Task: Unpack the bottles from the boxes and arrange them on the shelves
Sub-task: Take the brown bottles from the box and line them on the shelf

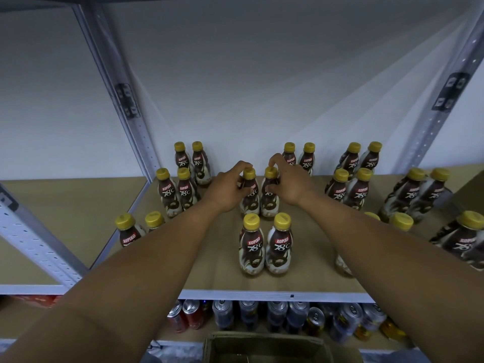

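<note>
Drink cans stand upright in a crowded row, with red ones at the left end. A plain white wall rises behind. Red packaging shows at far left.

Both bare arms stretch far forward and lean in toward each other. The left hand curls its fingers and thumb round the top of a bottle. The right hand does the same round the next bottle, just beside it.
</note>
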`<state>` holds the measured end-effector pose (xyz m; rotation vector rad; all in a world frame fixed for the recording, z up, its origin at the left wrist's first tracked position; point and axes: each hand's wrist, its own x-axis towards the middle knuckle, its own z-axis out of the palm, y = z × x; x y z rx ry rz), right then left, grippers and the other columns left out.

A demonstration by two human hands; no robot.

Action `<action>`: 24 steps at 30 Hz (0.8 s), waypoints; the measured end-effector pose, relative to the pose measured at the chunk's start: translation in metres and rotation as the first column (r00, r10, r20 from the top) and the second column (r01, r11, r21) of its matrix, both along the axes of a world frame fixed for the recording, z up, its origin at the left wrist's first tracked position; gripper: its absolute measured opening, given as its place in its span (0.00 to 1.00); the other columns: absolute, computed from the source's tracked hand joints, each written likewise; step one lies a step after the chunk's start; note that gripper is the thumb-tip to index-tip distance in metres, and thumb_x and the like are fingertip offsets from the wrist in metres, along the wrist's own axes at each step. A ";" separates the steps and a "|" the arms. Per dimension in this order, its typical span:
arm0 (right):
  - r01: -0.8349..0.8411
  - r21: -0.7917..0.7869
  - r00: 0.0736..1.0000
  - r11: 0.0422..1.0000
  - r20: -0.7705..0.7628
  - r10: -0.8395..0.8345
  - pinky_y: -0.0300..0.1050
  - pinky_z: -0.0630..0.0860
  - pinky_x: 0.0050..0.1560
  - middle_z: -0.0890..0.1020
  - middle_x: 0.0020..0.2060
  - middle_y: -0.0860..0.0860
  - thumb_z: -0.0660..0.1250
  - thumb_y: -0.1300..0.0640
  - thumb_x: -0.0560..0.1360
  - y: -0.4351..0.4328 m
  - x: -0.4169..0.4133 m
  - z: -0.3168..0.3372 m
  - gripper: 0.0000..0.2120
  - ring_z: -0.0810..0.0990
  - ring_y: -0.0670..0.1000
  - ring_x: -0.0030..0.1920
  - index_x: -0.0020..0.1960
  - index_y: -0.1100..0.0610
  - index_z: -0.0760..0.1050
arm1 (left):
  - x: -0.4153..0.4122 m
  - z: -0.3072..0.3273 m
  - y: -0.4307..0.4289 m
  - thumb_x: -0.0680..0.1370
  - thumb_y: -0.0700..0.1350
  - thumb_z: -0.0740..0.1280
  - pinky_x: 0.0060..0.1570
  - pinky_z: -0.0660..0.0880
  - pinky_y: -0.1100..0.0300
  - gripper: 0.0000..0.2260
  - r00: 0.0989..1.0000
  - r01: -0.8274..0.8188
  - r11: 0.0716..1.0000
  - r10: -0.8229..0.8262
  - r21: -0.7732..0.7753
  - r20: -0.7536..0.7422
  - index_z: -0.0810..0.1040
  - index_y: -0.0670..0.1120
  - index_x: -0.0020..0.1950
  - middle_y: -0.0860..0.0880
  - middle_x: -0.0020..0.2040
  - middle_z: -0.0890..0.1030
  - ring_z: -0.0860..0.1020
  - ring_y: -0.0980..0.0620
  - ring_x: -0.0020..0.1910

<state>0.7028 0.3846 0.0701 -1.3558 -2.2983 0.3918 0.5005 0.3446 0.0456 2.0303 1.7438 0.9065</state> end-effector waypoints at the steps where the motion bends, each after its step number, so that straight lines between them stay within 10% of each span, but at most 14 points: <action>1: 0.001 0.002 1.000 1.000 0.000 -0.001 0.41 0.64 0.30 0.74 0.35 0.48 0.72 0.57 0.75 0.000 0.000 0.000 0.22 0.75 0.51 0.35 0.64 0.51 0.65 | 0.000 0.000 0.000 0.78 0.46 0.73 0.54 0.79 0.50 0.24 1.000 0.000 1.000 0.000 -0.004 -0.001 0.68 0.58 0.70 0.48 0.53 0.82 0.83 0.47 0.49; 15: 0.011 0.011 1.000 1.000 -0.013 -0.011 0.48 0.74 0.44 0.80 0.41 0.53 0.65 0.42 0.79 0.012 0.010 0.012 0.18 0.79 0.55 0.43 0.62 0.51 0.69 | -0.006 0.023 -0.003 0.81 0.62 0.63 0.58 0.76 0.55 0.23 1.000 -0.001 1.000 0.000 -0.010 -0.015 0.67 0.61 0.75 0.48 0.63 0.81 0.82 0.50 0.55; 24: 0.155 0.082 0.986 0.985 -0.070 -0.149 0.49 0.78 0.48 0.84 0.39 0.51 0.64 0.43 0.79 0.061 0.048 0.056 0.09 0.81 0.53 0.41 0.53 0.48 0.74 | 0.005 0.065 0.041 0.82 0.55 0.66 0.55 0.79 0.53 0.12 0.995 -0.065 0.992 0.057 0.105 0.083 0.78 0.54 0.63 0.52 0.52 0.84 0.81 0.51 0.51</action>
